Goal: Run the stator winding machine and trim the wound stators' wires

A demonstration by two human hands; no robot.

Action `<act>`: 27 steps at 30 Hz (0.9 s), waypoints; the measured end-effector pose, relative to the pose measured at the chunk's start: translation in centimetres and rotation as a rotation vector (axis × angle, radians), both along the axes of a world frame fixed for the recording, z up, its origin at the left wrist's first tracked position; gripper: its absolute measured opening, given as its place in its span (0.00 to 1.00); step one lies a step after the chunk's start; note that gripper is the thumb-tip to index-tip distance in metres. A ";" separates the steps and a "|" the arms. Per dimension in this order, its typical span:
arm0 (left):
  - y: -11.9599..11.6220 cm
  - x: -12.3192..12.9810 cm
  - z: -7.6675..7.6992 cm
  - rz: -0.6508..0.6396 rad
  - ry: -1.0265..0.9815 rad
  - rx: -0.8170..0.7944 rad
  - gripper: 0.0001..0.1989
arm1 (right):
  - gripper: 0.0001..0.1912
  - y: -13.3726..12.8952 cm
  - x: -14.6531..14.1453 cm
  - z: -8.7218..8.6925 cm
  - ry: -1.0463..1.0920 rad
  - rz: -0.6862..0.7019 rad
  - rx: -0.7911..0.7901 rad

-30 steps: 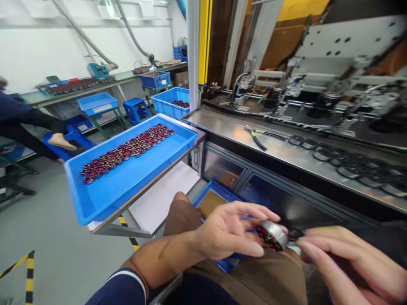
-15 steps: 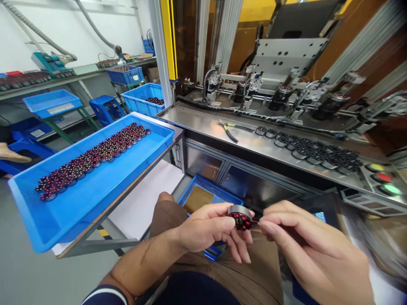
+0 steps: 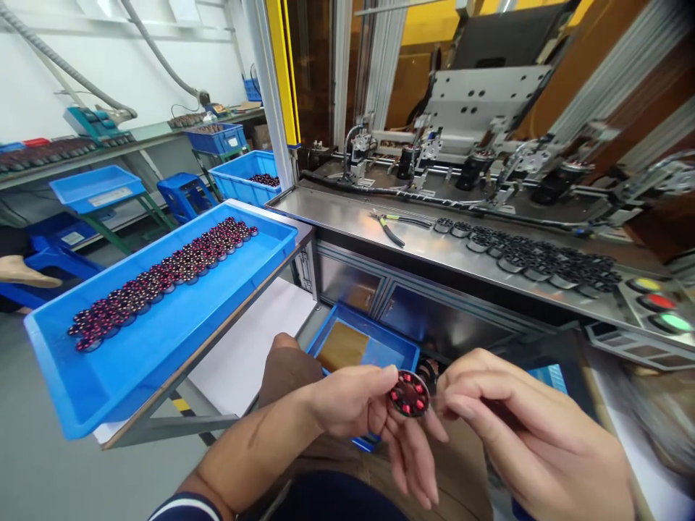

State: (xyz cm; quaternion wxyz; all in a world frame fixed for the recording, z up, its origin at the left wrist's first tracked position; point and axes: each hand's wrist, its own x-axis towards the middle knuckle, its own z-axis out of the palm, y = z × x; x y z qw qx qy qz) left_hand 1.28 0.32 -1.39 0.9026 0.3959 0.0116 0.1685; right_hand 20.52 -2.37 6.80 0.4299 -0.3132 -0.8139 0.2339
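Observation:
A round motor part (image 3: 410,394) with red coils inside a dark ring faces up toward the camera. My left hand (image 3: 363,405) grips it between the thumb and the fingers, its other fingers spread below. Just to the right of the part, my right hand (image 3: 504,412) is closed in a pinch, thumb against forefinger; what it pinches, if anything, is too small and blurred to name. Many similar parts with red coils (image 3: 163,278) lie in rows in a long blue tray (image 3: 228,304) on the left.
Pliers (image 3: 391,226) and rows of dark round parts (image 3: 521,253) lie on the machine's metal ledge (image 3: 331,211). Lit buttons (image 3: 659,302) are at the right. A lower blue tray (image 3: 394,346) sits beyond my knees. Another person's hand (image 3: 27,271) shows at the far left.
My left hand has tilted the motor part so that its coil face shows. My right hand stays pinched beside it. The view has shifted slightly.

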 end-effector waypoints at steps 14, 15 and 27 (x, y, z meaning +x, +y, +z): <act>-1.9 0.3 1.4 0.952 0.087 0.250 0.21 | 0.07 -0.6 -0.6 -1.3 0.075 -0.261 -0.001; -1.9 0.4 1.4 0.993 0.079 0.280 0.19 | 0.07 -0.8 -0.8 -1.4 0.108 -0.285 -0.013; -1.1 -0.1 1.0 0.932 0.026 0.147 0.17 | 0.18 -2.9 -4.7 -7.0 0.675 -0.104 -0.872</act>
